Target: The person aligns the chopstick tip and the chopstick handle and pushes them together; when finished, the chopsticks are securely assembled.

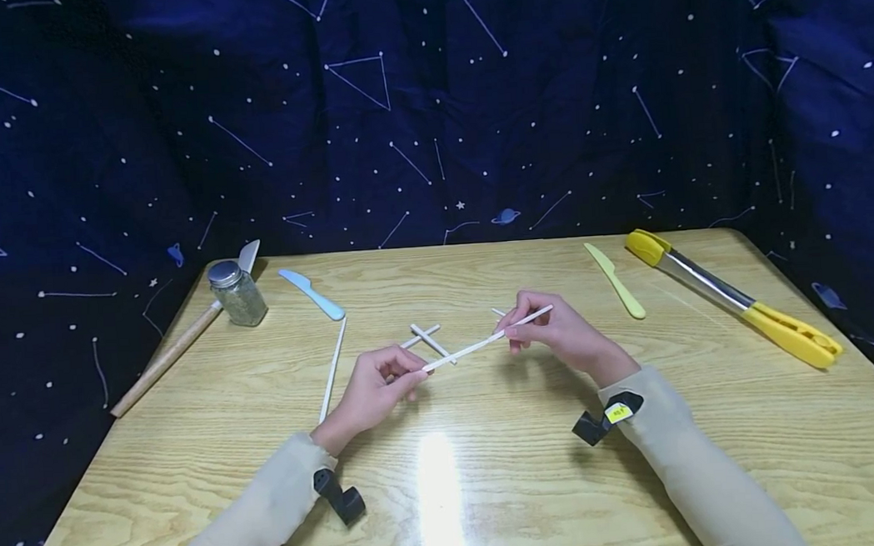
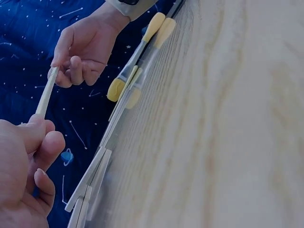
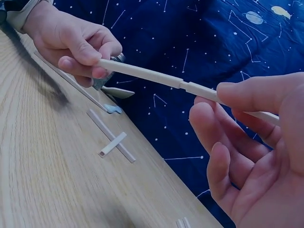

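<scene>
A thin white stick is held in the air above the middle of the wooden table, tilted so that its right end is higher than its left. The left hand pinches its left end between thumb and fingertips. The right hand grasps it nearer the other end, between thumb and fingers, and the tip sticks out past the grip. In the right wrist view, a notch or joint shows in the stick just beside the right hand's fingers.

Just beyond the left hand, two shorter sticks lie crossed on the table. A long white stick lies to the left, partly hidden by the left wrist. On the far left stand a glass jar with a metal lid, a wooden-handled spatula lying beside it, and a light blue knife. On the far right lie a pale green knife and yellow-handled tongs. A dark blue starry cloth hangs behind the table.
</scene>
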A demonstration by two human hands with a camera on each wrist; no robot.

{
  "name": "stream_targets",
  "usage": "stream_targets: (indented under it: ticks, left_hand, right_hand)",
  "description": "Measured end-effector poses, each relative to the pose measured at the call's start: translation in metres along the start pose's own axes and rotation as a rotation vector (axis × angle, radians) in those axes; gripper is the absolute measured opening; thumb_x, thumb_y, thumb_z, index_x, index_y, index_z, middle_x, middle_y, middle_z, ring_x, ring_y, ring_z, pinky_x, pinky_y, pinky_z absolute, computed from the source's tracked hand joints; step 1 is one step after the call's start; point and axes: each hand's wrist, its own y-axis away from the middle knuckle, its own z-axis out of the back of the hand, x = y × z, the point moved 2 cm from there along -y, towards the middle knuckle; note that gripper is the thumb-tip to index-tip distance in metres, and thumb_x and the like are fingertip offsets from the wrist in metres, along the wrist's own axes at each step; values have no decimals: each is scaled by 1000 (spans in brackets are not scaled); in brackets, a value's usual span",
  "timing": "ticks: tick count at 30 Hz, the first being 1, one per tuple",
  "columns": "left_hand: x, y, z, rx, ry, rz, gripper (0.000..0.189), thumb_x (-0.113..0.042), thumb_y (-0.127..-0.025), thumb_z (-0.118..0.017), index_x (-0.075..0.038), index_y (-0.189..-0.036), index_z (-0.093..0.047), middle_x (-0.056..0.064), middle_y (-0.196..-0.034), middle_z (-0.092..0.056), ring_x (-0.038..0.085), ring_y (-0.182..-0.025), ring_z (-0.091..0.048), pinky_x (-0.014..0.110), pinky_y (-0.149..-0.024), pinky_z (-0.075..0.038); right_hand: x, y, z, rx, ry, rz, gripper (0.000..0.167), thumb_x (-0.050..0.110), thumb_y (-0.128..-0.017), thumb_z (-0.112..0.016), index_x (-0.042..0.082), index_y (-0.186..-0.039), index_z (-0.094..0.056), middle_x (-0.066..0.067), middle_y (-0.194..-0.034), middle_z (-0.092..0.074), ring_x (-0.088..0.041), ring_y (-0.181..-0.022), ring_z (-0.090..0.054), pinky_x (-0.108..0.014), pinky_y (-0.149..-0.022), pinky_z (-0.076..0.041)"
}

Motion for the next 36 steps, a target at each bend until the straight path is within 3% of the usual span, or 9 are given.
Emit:
stream_targets:
  ticks: [6, 13, 24, 31, 36]
  left_hand:
    - [-2, 2, -3, 18, 25, 14, 2, 8, -86, -64, 10, -85, -64, 28, -92, -65, 5, -56, -59, 22, -52, -52]
    - [-1, 2, -3, 20, 25, 22, 1, 10, -85, -64, 9, -85, -65, 27, -92, -64, 6, -55, -59, 22, -51, -51]
    - [-2, 1, -5, -25, 42, 53, 6, 10, -83, -66, 5, -80, -66, 27, -86, -65, 6, -53, -59, 22, -51, -52]
    - [0, 2, -2, -73, 26, 45, 5, 15, -81, -64, 10, -82, -65, 25, -84, -65, 5, -53, -58, 22, -52, -53]
    - [-2, 1, -3, -25, 27, 57, 3, 11, -83, -65, 9, -82, -64, 24, -85, -65, 9, -55, -60, 23, -53, -54]
  right_hand:
    - [-3, 1, 0, -6, 3, -6, 20, -3, -91, -57, 13, -79, -56, 2, -92, -71, -14, -66, -66, -25, -67, -53]
    - [-3, 2, -2, -6, -18, -13, 23, -4, -91, -56, 15, -78, -56, 3, -91, -71, -12, -66, -65, -24, -67, -54]
    - [-10, -1, -7, -51, -44, 3, 25, -4, -89, -58, 16, -75, -56, 5, -78, -67, -8, -60, -62, -23, -68, -50]
    - [-12, -4, -13, -7, -97, 62, 30, -8, -88, -55, 17, -74, -54, 6, -77, -66, -6, -57, -59, -21, -66, -48]
    - [-12, -3, -11, -3, -96, 57, 29, -8, -89, -55, 17, -74, -56, 6, -77, -66, -6, -57, -59, -21, -67, -47]
